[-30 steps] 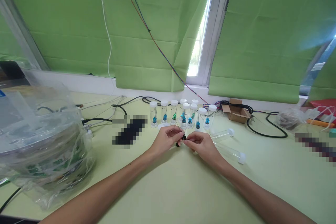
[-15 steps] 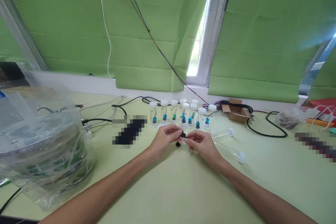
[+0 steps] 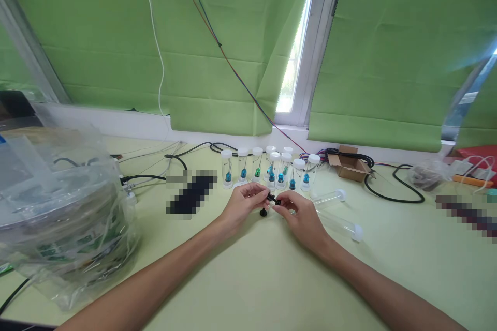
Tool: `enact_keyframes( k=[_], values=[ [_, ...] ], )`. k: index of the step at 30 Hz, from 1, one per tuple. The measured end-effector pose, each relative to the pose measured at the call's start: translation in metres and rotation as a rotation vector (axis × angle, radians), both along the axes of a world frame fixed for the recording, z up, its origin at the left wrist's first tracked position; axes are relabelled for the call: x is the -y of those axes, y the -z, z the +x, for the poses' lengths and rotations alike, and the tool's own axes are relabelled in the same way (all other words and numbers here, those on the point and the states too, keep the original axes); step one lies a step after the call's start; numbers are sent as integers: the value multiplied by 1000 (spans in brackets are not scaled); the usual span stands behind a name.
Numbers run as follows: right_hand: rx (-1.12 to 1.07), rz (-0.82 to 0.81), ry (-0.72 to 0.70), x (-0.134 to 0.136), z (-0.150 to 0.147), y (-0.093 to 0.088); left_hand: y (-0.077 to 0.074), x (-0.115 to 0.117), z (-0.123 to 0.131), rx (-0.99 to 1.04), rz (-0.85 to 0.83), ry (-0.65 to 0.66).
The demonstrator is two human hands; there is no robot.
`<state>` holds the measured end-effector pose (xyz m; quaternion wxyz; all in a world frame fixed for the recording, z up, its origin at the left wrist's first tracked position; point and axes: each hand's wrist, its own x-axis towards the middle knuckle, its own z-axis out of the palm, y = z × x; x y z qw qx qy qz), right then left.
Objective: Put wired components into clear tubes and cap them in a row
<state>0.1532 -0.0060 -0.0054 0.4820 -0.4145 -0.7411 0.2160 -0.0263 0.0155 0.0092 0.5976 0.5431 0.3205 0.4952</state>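
My left hand pinches a small black part between thumb and fingertips. From the other side, the thumb and fingers of my right hand close on the same part's right end. What kind of part it is cannot be made out. Just below the fingers shows a black round-based piece; whether it joins the held part is unclear. Behind my hands stand several clear tubes with white caps, holding small blue or green pieces with thin wires. Two clear tubes lie to the right of my right hand.
A plastic-wrapped stack of reels fills the left side. Black cables and an open cardboard box lie toward the back right. Green blinds hang behind the pale table.
My right hand's fingers have shifted slightly on the black part, and more of its right end shows. My left hand stays nearly in place.
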Motion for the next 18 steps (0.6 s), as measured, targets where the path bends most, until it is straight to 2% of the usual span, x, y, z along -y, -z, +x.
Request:
enact_keyframes(
  k=[8,18],
  values=[
    [199,265,42,-5,5,5,-4,1,2,59,-57,-56],
    [211,372,84,-3,5,6,-1,1,2,118,-99,-29]
  ],
)
